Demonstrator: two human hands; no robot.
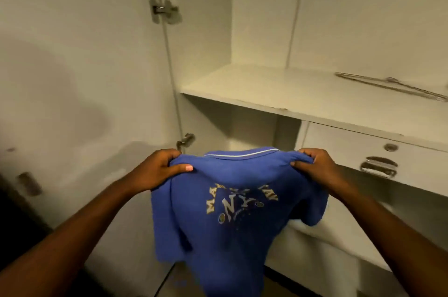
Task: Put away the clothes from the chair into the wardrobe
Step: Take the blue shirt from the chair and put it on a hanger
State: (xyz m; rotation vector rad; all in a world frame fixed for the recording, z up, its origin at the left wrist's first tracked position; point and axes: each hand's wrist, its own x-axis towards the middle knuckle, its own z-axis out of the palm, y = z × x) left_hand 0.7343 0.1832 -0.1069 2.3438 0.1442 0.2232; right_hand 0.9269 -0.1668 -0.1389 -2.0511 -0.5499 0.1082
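A blue T-shirt with pale "NY" lettering hangs in front of the open wardrobe. My left hand grips its left shoulder and my right hand grips its right shoulder, both held level at about the height of the drawer. The shirt's lower part drapes down past the bottom of the view. The white wardrobe shelf lies above and behind the shirt, with an open compartment below it. The chair is out of sight.
A thin wire hanger lies on the shelf at the right. A white drawer with a metal handle and a keyhole sits under the shelf on the right. The open wardrobe door stands at the left, with metal hinges.
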